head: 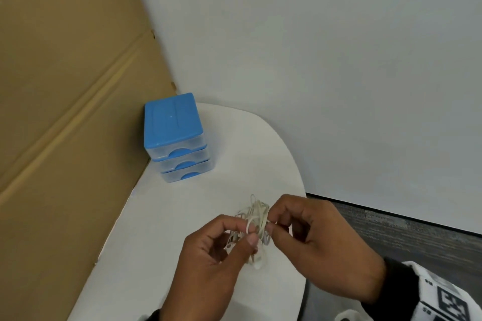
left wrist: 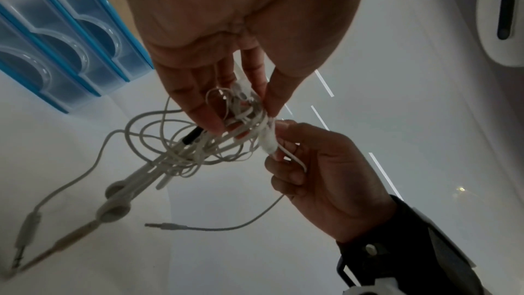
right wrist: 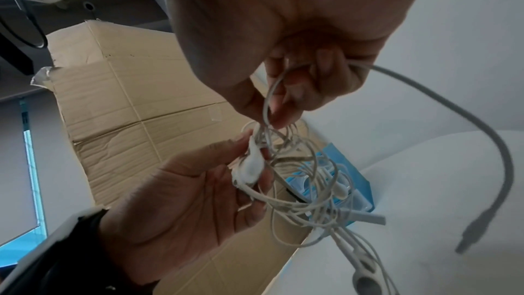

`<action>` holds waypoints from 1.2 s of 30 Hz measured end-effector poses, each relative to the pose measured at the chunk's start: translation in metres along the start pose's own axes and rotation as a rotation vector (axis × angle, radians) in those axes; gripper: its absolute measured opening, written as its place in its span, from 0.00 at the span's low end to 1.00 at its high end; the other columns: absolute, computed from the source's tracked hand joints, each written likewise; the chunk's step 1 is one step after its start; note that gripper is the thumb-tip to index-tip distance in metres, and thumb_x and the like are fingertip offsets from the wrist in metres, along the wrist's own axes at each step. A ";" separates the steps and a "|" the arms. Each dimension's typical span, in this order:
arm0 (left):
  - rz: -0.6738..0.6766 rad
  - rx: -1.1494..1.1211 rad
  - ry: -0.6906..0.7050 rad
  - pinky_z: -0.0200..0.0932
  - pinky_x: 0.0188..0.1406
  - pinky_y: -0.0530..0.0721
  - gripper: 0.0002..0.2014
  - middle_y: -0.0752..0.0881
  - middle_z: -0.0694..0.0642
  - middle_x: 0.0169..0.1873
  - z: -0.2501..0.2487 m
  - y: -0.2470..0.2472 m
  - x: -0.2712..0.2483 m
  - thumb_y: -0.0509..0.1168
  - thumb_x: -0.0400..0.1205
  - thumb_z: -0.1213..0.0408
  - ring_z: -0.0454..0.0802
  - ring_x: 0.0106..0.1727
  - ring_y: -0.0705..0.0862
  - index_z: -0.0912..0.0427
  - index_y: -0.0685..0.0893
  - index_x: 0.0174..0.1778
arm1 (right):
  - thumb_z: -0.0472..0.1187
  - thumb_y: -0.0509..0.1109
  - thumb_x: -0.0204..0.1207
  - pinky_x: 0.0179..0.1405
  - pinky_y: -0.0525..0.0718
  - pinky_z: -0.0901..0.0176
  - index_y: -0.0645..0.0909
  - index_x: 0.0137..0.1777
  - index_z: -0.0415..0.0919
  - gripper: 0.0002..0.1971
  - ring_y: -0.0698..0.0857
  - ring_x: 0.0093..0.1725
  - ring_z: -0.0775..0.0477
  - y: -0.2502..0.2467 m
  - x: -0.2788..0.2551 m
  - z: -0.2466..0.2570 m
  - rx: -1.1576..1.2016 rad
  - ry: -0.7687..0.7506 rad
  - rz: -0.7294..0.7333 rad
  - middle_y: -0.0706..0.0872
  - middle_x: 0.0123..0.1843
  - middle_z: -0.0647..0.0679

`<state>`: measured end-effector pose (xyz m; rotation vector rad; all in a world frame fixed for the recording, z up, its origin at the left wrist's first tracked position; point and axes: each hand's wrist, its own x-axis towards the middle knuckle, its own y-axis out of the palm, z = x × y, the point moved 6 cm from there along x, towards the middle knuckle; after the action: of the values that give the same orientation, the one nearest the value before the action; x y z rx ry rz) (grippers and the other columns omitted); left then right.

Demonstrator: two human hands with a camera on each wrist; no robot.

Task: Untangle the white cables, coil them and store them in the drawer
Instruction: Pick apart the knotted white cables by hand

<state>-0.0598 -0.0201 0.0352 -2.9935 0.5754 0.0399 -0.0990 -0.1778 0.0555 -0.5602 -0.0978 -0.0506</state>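
Left hand (head: 208, 250): I pinch the earphone tangle (head: 254, 219).
Right hand (head: 313, 240): pinches a strand just right of my left hand.
Drawer unit (head: 177, 138): far-left, shut.

Drawer unit (head: 177, 143): stands at the counter's (head: 161, 216) far left corner, against the cardboard wall (head: 65, 86); drawer fronts face the near edge, all closed. Bare counter lies between the unit and the hands, open to approach. Cardboard blocks the whole left edge. White wall (head: 339, 73) stands behind the far edge. Right edge open to floor (head: 407, 237). Cable tangle (head: 254, 219), held above the near right part, occupies both hands.
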 end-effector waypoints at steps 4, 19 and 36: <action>0.034 0.109 -0.008 0.46 0.33 0.86 0.10 0.90 0.57 0.30 0.006 0.001 0.001 0.78 0.72 0.72 0.50 0.29 0.86 0.51 0.89 0.34 | 0.50 0.72 0.77 0.25 0.74 0.66 0.79 0.59 0.64 0.13 0.75 0.22 0.54 -0.004 0.001 0.007 -0.039 -0.076 0.031 0.86 0.36 0.61; -0.012 0.448 0.137 0.25 0.30 0.77 0.05 0.87 0.39 0.30 0.015 -0.006 0.004 0.74 0.74 0.56 0.36 0.31 0.85 0.38 0.87 0.38 | 0.51 0.58 0.83 0.38 0.83 0.48 0.69 0.48 0.59 0.02 0.81 0.42 0.54 0.003 -0.004 0.020 -0.271 -0.219 0.071 0.80 0.42 0.60; -0.095 0.728 0.109 0.36 0.32 0.80 0.09 0.85 0.32 0.33 0.002 -0.032 0.014 0.76 0.72 0.58 0.36 0.37 0.83 0.40 0.82 0.39 | 0.46 0.64 0.85 0.23 0.79 0.57 0.84 0.48 0.50 0.08 0.77 0.20 0.43 -0.059 0.009 0.013 0.186 -0.136 -0.463 0.75 0.21 0.40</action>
<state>-0.0346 0.0047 0.0356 -2.3133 0.3505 -0.2792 -0.0959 -0.2209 0.0989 -0.3459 -0.3599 -0.4503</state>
